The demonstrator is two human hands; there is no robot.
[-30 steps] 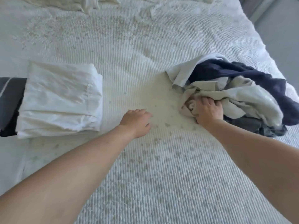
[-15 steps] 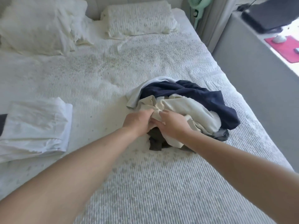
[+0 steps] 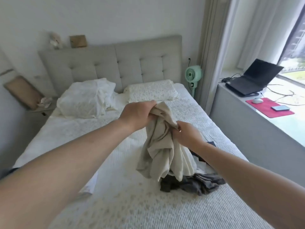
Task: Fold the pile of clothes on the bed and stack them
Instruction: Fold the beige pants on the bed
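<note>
Both hands' grip on cream garment [image 3: 163,151]

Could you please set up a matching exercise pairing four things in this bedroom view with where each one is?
Things:
1. beige garment
2. dark grey garment
3. laptop
4. green fan

Places:
A. on the window ledge
B. standing beside the headboard
C. lifted in both hands
D. lying crumpled on the bed

Pairs: 1-C, 2-D, 3-A, 4-B
</note>
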